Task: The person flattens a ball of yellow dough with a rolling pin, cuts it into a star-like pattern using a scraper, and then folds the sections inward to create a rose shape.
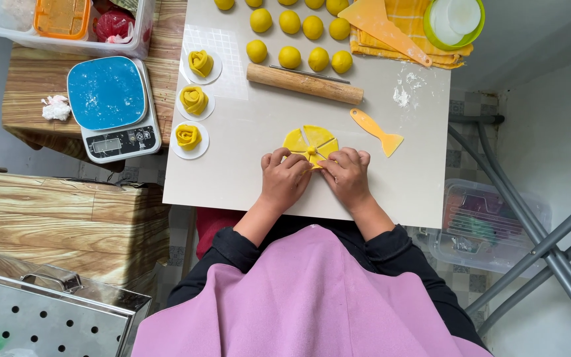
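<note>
far to the left of the hands, a clear plastic box (67, 26) with an orange lid inside stands on a wooden stool (28, 106). just below it is a kitchen scale (115, 109) with a blue top, and a small white crumpled thing (55, 108) lies beside the scale. in the lower left corner there is a metal steamer tray (47, 317) with holes.

on the white board (232, 165), up and to the left of the left hand, three yellow dough roses (193, 100) sit in a column, each on its own small white round paper. above both hands a wooden rolling pin (304, 83) lies a little tilted, and behind it are rows of yellow dough balls (299, 39).

the left hand (284, 178) and the right hand (347, 175) are close together, the fingers curled down. their fingertips pinch the near edge of a flat yellow dough disc (310, 140), which is cut in wedges like a fan. the disc lies on the board just in front of the fingers, partly hidden under them.

to the upper right of the right hand is a yellow fish-shaped plastic cutter (378, 131). further up are some flour (404, 92), a yellow scraper (384, 28) on a yellow cloth (424, 20), and a green bowl (454, 23) with white rounds. far right, below the board, stands a clear container (487, 225) on the floor.
</note>
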